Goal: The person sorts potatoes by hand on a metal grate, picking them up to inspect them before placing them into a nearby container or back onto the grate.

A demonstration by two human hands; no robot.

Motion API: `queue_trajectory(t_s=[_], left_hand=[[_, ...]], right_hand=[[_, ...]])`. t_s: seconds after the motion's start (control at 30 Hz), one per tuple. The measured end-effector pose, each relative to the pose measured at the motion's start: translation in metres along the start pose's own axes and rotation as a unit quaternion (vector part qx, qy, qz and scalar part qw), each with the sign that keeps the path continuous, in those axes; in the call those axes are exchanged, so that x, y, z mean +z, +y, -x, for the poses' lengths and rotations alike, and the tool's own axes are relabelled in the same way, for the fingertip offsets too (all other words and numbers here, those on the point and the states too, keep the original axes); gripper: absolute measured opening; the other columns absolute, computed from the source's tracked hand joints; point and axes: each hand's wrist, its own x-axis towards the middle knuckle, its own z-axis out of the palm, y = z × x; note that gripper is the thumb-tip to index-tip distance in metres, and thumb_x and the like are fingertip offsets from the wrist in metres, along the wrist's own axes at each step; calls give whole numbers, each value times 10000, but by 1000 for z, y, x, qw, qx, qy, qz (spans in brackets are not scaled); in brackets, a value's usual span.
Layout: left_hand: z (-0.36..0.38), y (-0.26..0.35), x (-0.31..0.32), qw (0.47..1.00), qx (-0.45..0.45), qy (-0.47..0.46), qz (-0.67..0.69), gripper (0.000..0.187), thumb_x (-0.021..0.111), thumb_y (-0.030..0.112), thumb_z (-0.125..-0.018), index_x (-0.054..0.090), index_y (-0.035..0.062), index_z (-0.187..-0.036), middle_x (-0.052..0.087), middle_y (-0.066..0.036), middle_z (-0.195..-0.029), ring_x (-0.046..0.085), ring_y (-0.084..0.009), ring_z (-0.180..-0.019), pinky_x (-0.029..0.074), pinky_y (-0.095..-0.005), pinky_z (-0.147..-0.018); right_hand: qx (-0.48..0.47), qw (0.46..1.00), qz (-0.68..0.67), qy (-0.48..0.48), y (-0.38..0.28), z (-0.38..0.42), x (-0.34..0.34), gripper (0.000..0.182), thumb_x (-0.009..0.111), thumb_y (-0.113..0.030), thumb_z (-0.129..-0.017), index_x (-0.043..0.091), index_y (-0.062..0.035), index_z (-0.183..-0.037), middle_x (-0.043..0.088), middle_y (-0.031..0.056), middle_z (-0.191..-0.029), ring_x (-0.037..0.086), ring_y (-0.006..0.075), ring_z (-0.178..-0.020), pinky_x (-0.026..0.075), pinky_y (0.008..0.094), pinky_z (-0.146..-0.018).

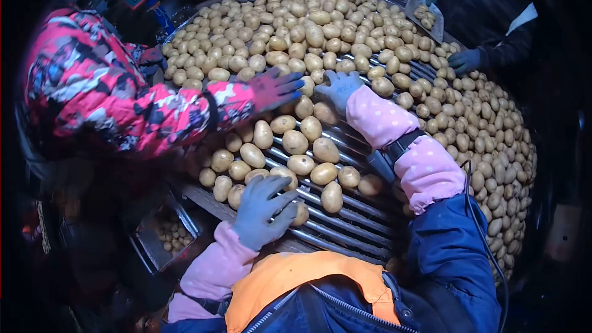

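My left hand (262, 211), in a grey-blue glove, lies at the near edge of a bed of metal rollers (345, 217). Its fingers are spread over potatoes, and one potato (300, 214) shows beside the fingertips. Farther up, my right hand (341, 89), gloved the same way, reaches into the potato layer with fingers apart, touching potatoes there. Whatever lies under its palm is hidden. Between my hands, loose potatoes (295, 142) sit on the rollers. A co-worker's gloved hand (275, 88) is just left of my right hand, over the potatoes.
Potatoes (493, 142) are heaped along the right side and back. Co-workers stand at left, in a pink patterned sleeve (105, 92), and at the back. A scoop-like tray (425, 17) holds pieces at the back right. A bin (161, 234) with potatoes is at lower left.
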Motion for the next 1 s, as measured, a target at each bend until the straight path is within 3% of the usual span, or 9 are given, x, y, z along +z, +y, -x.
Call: queue_trajectory(t_s=[0.23,0.3,0.33,0.4,0.47,0.57,0.67,0.87,1.0], left_hand=[[42,11,-16,961,-184,105,176,320,690,148,-929,690,30,-1227,685,-172,-1199,704,-286,-1006,570,-379,-883],[35,10,-17,827,-336,88,441,417,650,214,-973,595,47,-1351,636,-176,-1291,691,-276,-1052,574,-384,-914],[32,7,-20,725,-396,77,558,467,630,247,-995,547,55,-1413,611,-177,-1337,685,-270,-1075,576,-387,-929],[39,-12,9,487,-186,73,850,689,542,403,-1041,253,81,-1577,438,-233,-1515,577,-452,-1257,567,-559,-958],[35,-11,6,277,-228,35,933,685,509,446,-1044,281,76,-1573,419,-246,-1529,535,-498,-1291,572,-589,-931],[83,-23,7,311,-214,51,924,526,507,428,-1041,568,3,-1344,603,-236,-1316,648,-437,-1112,604,-470,-768],[134,-15,-2,391,-271,126,870,488,494,414,-1050,656,-30,-1169,674,-195,-1141,694,-382,-1003,625,-435,-704],[197,6,-11,430,-320,235,811,559,484,475,-1051,708,-37,-1032,700,-161,-1071,726,-307,-901,632,-415,-662],[221,9,-7,539,-322,154,763,551,535,447,-1029,579,-17,-1322,678,-162,-1197,725,-281,-905,631,-389,-695]], right_hand=[[98,888,-381,239,31,17,4,588,810,-269,-786,587,-121,-1310,605,171,-1237,629,341,-1121,511,452,-992],[87,676,-703,204,6,39,-14,682,880,-203,-749,550,-26,-1319,625,153,-1238,639,232,-1108,531,353,-985],[79,687,-702,173,-20,62,-45,666,874,-208,-778,544,-15,-1324,635,140,-1240,629,198,-1116,531,327,-978],[-17,662,-744,82,-77,96,-81,706,847,-218,-820,506,-18,-1405,617,145,-1273,619,229,-1155,505,350,-1020],[-113,715,-690,9,-104,114,-98,728,816,-374,-845,523,-30,-1416,633,169,-1263,615,259,-1188,476,391,-1041],[-23,918,-386,90,-111,92,-73,575,750,-441,-870,642,-42,-1270,705,197,-1097,707,305,-958,555,408,-875],[2,973,-224,-58,-127,45,-53,500,685,-428,-904,607,-53,-1224,708,216,-1110,704,353,-1001,560,452,-856],[62,977,-182,-87,-153,18,-47,591,732,-407,-826,542,-27,-1238,703,208,-1135,693,370,-1063,558,446,-901],[92,893,-433,85,-169,62,-78,763,797,-405,-813,484,-20,-1392,686,224,-1156,693,340,-1058,545,409,-931]])
